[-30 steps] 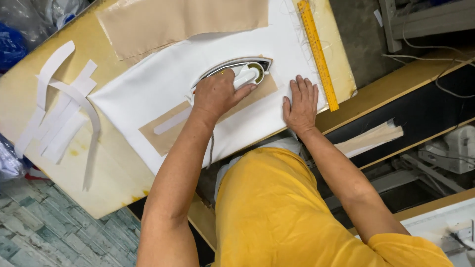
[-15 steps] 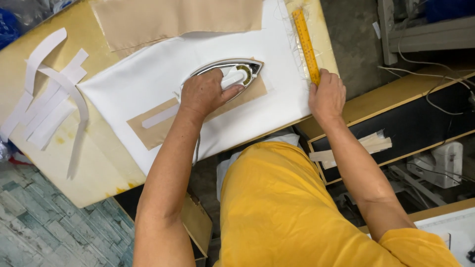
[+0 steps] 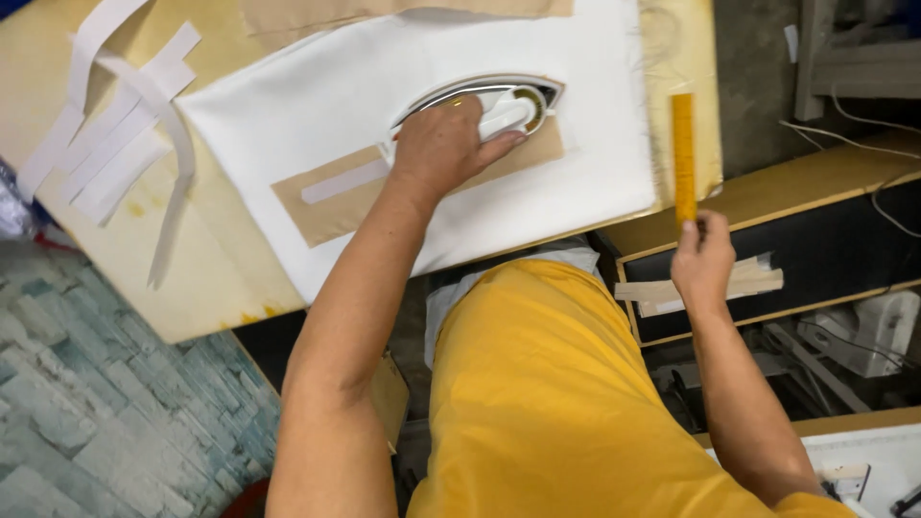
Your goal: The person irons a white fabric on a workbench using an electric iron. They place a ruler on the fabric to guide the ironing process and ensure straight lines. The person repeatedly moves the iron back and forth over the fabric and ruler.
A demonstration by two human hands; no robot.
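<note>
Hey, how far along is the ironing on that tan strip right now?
Done: the white fabric sheet lies flat on the board, with the tan rectangular strip and its narrow white tape laid on it. In hand: the left hand presses the white iron onto the strip's right end, while the right hand holds a yellow ruler. Left: the loose white strips beside it lie unpressed.
</note>
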